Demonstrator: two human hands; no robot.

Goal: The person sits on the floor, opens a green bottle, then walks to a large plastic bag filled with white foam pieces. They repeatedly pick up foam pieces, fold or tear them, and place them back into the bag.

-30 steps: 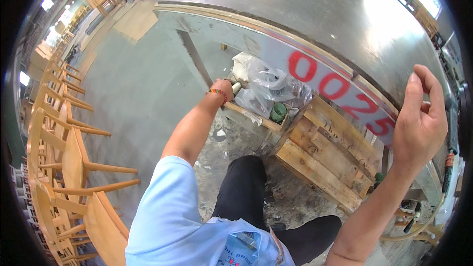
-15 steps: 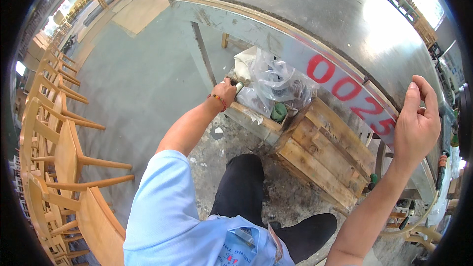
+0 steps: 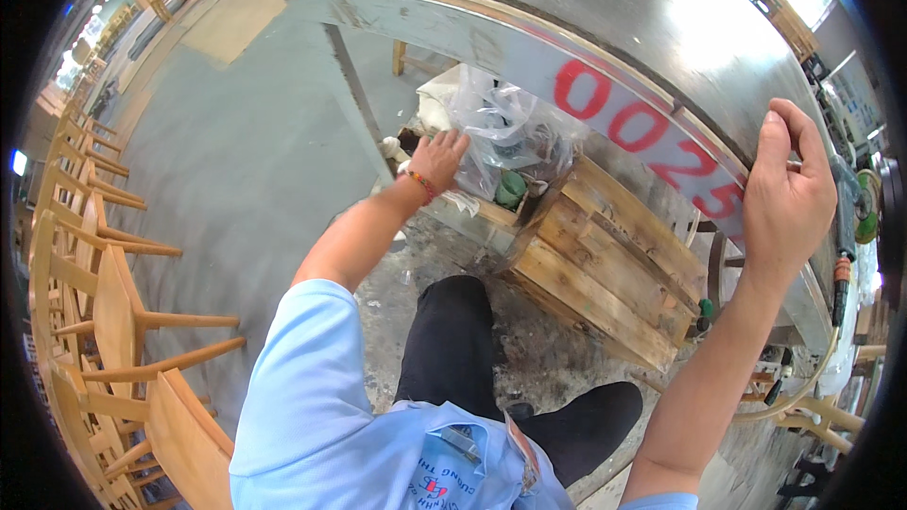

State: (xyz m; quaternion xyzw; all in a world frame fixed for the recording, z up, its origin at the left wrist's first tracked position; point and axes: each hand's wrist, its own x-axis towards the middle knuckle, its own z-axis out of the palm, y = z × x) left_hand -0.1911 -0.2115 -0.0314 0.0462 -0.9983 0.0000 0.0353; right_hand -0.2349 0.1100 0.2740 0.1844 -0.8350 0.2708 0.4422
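Observation:
Below the metal-topped workbench (image 3: 416,14), my left hand (image 3: 439,162) reaches to a low wooden box (image 3: 496,214) of odds and ends. Its fingers lie stretched over the near side of a clear plastic bag (image 3: 505,132), and no held thing shows. Whitish cloth (image 3: 436,102) lies behind it, and a small pale knob-like piece (image 3: 389,146) is just left of the hand. To the right of the bag is a green roundish item (image 3: 510,190). My right hand (image 3: 792,184) rests at the bench's right edge, fingers loosely bent and apart from the thumb, nothing visible in it.
A wooden crate-like stand (image 3: 605,274) is beside my knees. Wooden chairs (image 3: 118,297) line the left side. A hose (image 3: 803,397) and a power tool with a green disc (image 3: 864,203) hang at the bench's right end. A metal bench leg (image 3: 354,94) stands beyond my left hand.
My left hand has shifted right relative to the box, from its left end onto the plastic bag, and its fingers have straightened. A pale piece beside its fingers before is no longer there. The view has shifted slightly.

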